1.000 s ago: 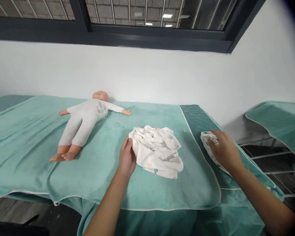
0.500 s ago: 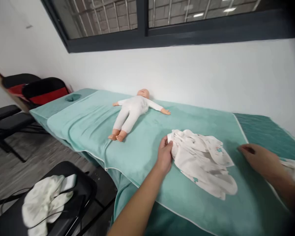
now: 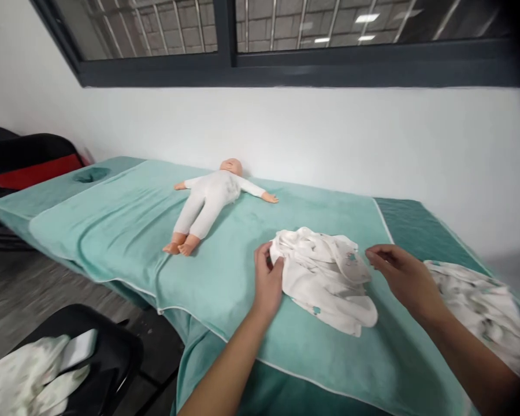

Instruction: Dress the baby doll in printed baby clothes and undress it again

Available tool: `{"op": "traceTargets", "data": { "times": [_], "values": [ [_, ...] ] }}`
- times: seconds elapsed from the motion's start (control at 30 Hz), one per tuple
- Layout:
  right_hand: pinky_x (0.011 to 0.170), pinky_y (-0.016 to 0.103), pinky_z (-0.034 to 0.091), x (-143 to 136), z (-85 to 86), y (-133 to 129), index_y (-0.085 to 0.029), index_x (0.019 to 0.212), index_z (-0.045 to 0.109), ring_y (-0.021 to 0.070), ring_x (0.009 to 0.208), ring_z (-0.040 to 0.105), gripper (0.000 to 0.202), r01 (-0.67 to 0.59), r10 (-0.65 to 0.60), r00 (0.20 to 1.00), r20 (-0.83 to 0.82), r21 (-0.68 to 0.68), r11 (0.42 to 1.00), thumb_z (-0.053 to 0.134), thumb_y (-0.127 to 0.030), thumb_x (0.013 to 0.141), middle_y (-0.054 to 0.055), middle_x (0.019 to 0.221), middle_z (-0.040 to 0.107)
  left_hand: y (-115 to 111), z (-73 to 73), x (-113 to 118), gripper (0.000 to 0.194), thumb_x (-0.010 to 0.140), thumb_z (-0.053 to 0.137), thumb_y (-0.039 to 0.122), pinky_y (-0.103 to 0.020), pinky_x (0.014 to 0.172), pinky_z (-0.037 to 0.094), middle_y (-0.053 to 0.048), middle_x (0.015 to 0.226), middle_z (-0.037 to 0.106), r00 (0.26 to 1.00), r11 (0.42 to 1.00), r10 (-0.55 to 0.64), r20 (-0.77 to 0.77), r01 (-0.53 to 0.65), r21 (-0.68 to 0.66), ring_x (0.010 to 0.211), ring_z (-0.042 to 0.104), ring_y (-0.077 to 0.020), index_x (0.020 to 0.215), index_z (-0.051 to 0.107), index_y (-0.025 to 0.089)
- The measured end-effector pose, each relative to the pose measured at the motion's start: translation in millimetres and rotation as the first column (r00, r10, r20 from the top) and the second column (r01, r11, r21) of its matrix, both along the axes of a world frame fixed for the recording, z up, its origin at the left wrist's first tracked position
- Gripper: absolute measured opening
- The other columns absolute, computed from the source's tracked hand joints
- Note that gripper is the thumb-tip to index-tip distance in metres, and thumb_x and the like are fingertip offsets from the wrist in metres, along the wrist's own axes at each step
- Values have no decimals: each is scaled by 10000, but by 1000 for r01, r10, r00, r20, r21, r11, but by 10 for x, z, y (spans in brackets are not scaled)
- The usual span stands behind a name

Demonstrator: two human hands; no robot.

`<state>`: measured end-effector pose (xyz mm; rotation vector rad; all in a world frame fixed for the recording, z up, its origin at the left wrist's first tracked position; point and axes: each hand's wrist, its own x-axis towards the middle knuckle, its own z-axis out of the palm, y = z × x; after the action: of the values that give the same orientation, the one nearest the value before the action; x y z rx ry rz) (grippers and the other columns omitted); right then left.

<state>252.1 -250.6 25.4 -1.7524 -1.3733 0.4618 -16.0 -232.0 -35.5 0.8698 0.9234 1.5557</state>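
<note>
A crumpled white baby garment (image 3: 320, 277) with small teal prints lies bunched on the light-green sheet. Its left edge is between the thumb and fingers of my left hand (image 3: 268, 280). To the garment's right, my right hand (image 3: 405, 283) hovers just apart from it, fingers loosely bent and nothing visible in them. Farther back, a baby doll (image 3: 212, 193) in a white bodysuit lies on its back, arms spread and feet toward me. Another white printed cloth (image 3: 481, 312) lies at the right, partly behind my right forearm.
The green-covered bed (image 3: 125, 248) runs along a white wall under a dark-framed window (image 3: 277, 75). At the lower left, a black chair (image 3: 117, 346) holds pale printed cloth (image 3: 21, 375) and a white flat object (image 3: 78, 348). Black-and-red chairs (image 3: 34, 167) stand far left.
My view has turned right, bringing more of the right-hand cloth into sight. My right hand has come closer to the garment; my left hand stays at its left edge.
</note>
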Motion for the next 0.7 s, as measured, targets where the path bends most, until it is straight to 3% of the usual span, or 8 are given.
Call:
{"op": "traceTargets", "data": {
  "times": [0.13,0.2,0.3,0.57,0.7],
  "values": [
    [827,396,506,475,-308,246,-189,1043,655,249,892,641,390,129,-145,970,194,93,987,560,-478,798,125,1051,672,35,-24,13,358,864,628,298,-382,1052,401,-78,1246,565,967,993,77,-243,-53,104,1183,536,-214,1211,565,233],
    [912,434,485,649,-478,341,-178,1095,654,246,889,626,430,120,-139,955,263,86,989,587,-445,765,144,1132,632,33,-29,14,328,882,599,299,-376,1037,416,-76,1231,572,954,991,91,-287,-58,123,1160,549,-207,1202,568,231],
    [942,417,475,760,-645,423,-181,1088,673,227,844,618,404,98,-96,932,350,10,995,606,-412,764,130,1082,635,19,-22,11,306,895,577,302,-364,1014,431,-72,1219,580,945,990,92,-314,-54,127,1138,559,-201,1193,571,232],
    [802,350,475,940,-606,614,-150,1073,649,262,905,633,456,286,-239,879,413,-54,957,626,-476,755,118,981,680,3,15,1,283,901,569,307,-333,944,456,-72,1189,595,937,992,74,-342,-34,121,1079,577,-193,1172,583,224],
    [718,339,442,1031,-528,744,-198,906,681,256,816,644,270,254,-176,893,415,-141,957,606,-413,760,79,838,704,7,0,6,264,905,562,299,-323,941,452,-70,1176,601,937,991,82,-339,-42,124,1072,577,-188,1156,584,219]
  ]
}}
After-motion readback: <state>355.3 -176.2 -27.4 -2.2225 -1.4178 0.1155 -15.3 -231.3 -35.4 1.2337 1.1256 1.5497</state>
